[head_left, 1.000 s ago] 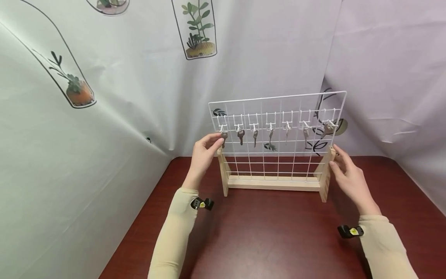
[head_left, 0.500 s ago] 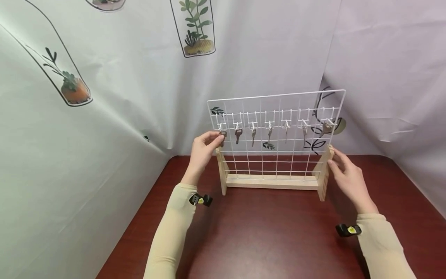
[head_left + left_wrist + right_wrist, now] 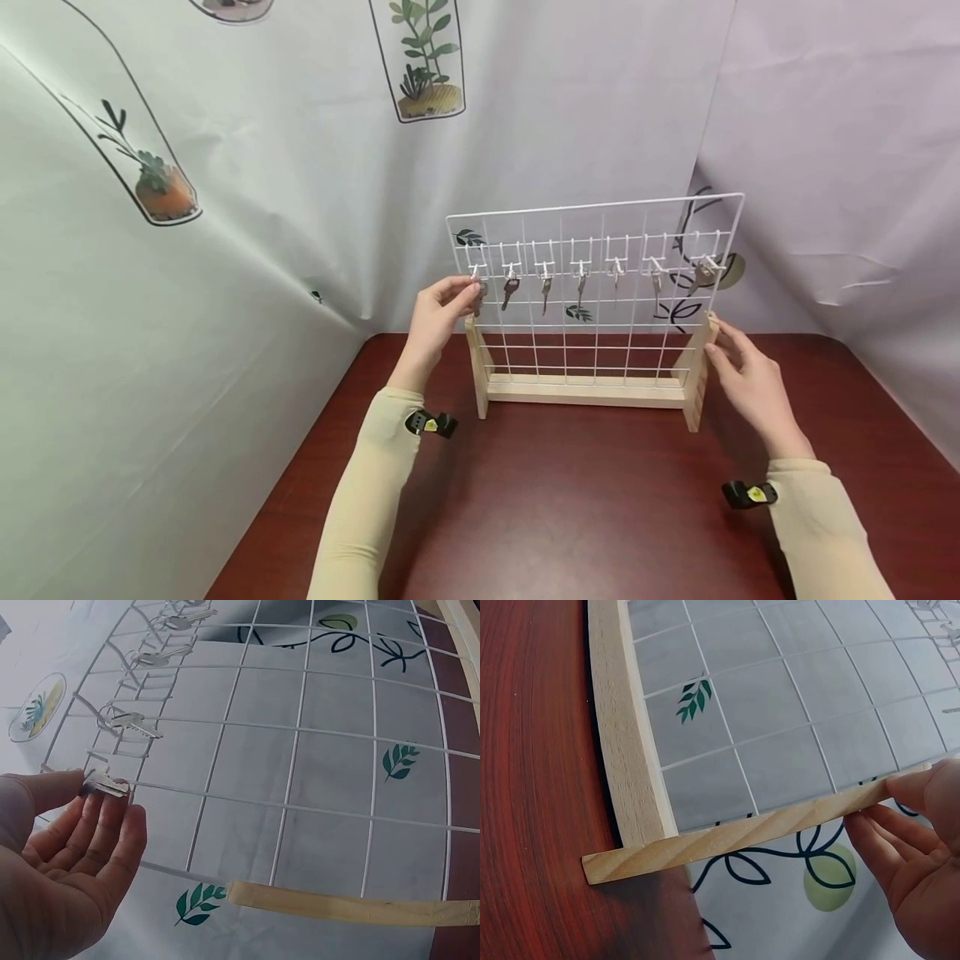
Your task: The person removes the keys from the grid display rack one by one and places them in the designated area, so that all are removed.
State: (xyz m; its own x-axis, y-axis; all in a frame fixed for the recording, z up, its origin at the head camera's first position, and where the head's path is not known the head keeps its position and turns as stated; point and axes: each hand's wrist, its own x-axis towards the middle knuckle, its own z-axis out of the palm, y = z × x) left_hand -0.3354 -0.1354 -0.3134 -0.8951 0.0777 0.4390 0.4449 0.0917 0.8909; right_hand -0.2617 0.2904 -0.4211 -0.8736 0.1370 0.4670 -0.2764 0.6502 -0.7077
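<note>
A white wire grid rack point(image 3: 596, 354) on a pale wooden stand point(image 3: 585, 392) stands on the table. Along its upper part, several silver keys hang from white hooks in one row. My left hand point(image 3: 438, 312) is at the leftmost hook, pinching the head of a key point(image 3: 109, 784) between thumb and fingers; its toothed blade shows past the fingertips. Beside it hangs a second key point(image 3: 511, 292), slightly tilted. My right hand point(image 3: 750, 375) grips the top of the right wooden upright point(image 3: 780, 821), thumb on one face and fingers on the other.
The rack rests toward the back of a dark red wood-grain table point(image 3: 570, 500). White cloth point(image 3: 300, 125) printed with plants hangs behind and to the left, close behind the grid. Black wrist cameras sit on both cream sleeves.
My left hand has moved up a little with its fingers on the leftmost key. The second key has swung to a slant. My right hand keeps its hold on the upright.
</note>
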